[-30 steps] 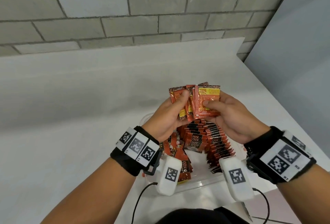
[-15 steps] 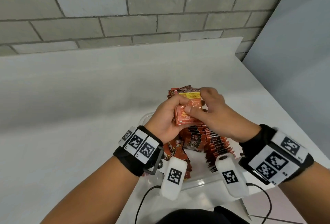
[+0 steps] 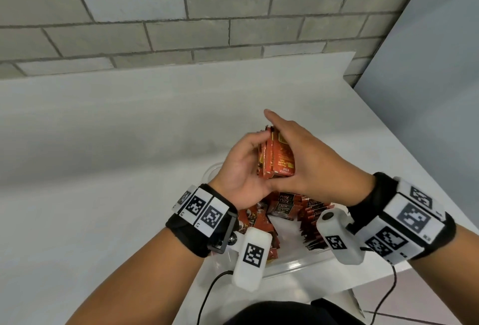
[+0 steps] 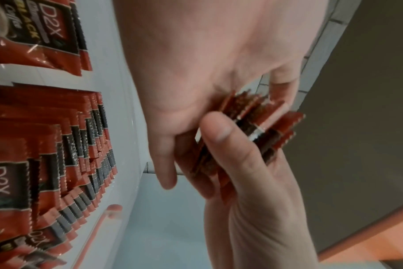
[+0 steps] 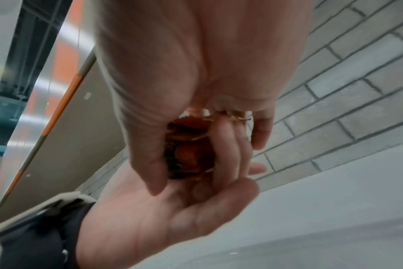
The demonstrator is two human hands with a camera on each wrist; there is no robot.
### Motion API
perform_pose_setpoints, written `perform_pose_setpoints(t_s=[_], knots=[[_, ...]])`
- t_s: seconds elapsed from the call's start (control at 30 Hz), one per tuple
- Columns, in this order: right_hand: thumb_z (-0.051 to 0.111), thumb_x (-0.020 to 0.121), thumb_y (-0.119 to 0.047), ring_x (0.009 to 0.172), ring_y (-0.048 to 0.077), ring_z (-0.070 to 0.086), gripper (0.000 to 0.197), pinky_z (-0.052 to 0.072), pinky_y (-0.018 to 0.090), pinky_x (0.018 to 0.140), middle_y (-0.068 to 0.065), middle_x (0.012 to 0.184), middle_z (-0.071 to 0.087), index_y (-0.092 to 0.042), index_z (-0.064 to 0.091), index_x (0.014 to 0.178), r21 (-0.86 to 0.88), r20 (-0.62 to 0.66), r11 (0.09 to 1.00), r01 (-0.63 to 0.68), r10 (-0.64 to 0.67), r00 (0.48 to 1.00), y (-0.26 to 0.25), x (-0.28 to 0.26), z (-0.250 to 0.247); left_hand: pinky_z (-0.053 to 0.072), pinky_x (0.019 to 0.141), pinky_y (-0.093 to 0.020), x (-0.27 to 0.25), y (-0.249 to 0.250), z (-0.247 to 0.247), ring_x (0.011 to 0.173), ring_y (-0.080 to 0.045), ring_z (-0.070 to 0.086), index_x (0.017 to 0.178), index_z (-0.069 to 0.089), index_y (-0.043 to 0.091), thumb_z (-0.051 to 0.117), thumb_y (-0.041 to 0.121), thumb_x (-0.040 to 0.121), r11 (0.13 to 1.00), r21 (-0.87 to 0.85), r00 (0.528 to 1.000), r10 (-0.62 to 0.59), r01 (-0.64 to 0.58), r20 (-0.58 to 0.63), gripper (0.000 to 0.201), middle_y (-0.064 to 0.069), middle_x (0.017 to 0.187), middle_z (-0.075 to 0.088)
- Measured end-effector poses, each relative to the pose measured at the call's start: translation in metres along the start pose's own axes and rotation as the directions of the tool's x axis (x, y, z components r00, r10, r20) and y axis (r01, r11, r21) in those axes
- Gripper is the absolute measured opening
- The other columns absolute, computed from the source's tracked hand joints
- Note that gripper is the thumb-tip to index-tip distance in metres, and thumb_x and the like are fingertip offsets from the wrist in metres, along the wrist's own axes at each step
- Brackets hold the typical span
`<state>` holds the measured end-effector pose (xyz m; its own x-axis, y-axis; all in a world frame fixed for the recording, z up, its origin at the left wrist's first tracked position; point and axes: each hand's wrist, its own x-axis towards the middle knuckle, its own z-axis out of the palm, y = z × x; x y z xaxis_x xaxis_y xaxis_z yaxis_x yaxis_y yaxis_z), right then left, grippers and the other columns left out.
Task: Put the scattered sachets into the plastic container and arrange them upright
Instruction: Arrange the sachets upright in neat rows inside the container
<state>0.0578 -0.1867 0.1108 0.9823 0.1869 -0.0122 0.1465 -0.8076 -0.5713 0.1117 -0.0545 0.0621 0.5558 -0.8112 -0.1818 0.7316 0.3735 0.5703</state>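
Observation:
A bundle of red sachets (image 3: 276, 160) is held edge-on above the clear plastic container (image 3: 293, 263). My left hand (image 3: 242, 169) grips the bundle from the left, fingers curled round it. My right hand (image 3: 308, 158) closes on it from the right, thumb under its lower end and index finger stretched past the top. In the left wrist view the sachet bundle (image 4: 260, 125) sits between both hands. In the right wrist view the sachet bundle (image 5: 189, 151) is mostly hidden by fingers. Inside the container, more sachets (image 3: 285, 205) stand in rows (image 4: 76, 145).
The container stands near the front edge of a white table (image 3: 103, 169). A grey brick wall (image 3: 181, 13) runs behind it and a grey panel (image 3: 427, 91) stands at the right. Thin black cables (image 3: 207, 296) hang from the wrist cameras.
The fanned sachets have been pressed together into one bundle and turned edge-on. My right hand has moved left over the bundle, and both hands have come closer together.

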Motion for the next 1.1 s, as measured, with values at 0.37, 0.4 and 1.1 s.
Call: perform_pose_setpoints(t_s=[0.37, 0.4, 1.1], knots=[[0.083, 0.070, -0.029, 0.123, -0.004, 0.036, 0.107, 0.028, -0.003, 0.094, -0.009, 0.142, 0.034, -0.029, 0.011, 0.150, 0.160, 0.021, 0.986, -0.050, 0.047, 0.999, 0.013, 0.000, 0.004, 0.056, 0.083, -0.032, 0.001, -0.002, 0.003, 0.105, -0.021, 0.064, 0.139, 0.045, 0.012, 0.046, 0.054, 0.088, 0.993, 0.110, 0.997, -0.033, 0.041, -0.075, 0.065, -0.009, 0.113, 0.066], [0.083, 0.070, -0.030, 0.123, -0.005, 0.036, 0.107, 0.027, -0.002, 0.094, -0.010, 0.142, 0.034, -0.029, 0.012, 0.150, 0.155, 0.016, 0.987, -0.054, 0.052, 0.999, 0.014, 0.001, 0.004, 0.056, 0.084, -0.032, 0.001, -0.002, 0.003, 0.104, -0.020, 0.065, 0.133, 0.051, 0.012, 0.045, 0.056, 0.088, 0.994, 0.104, 0.997, -0.039, 0.045, -0.064, 0.063, -0.009, 0.111, 0.067], [0.083, 0.067, -0.036, 0.106, 0.000, 0.045, 0.091, 0.036, 0.005, 0.085, -0.011, 0.122, 0.041, -0.024, 0.030, 0.140, 0.061, -0.030, 0.997, -0.041, 0.043, 0.999, 0.008, 0.002, 0.011, 0.057, 0.077, -0.027, 0.003, -0.003, -0.001, 0.087, -0.017, 0.068, 0.102, 0.067, 0.012, 0.051, 0.040, 0.089, 0.999, 0.013, 0.994, 0.041, -0.040, -0.099, 0.036, -0.007, 0.091, 0.068]])
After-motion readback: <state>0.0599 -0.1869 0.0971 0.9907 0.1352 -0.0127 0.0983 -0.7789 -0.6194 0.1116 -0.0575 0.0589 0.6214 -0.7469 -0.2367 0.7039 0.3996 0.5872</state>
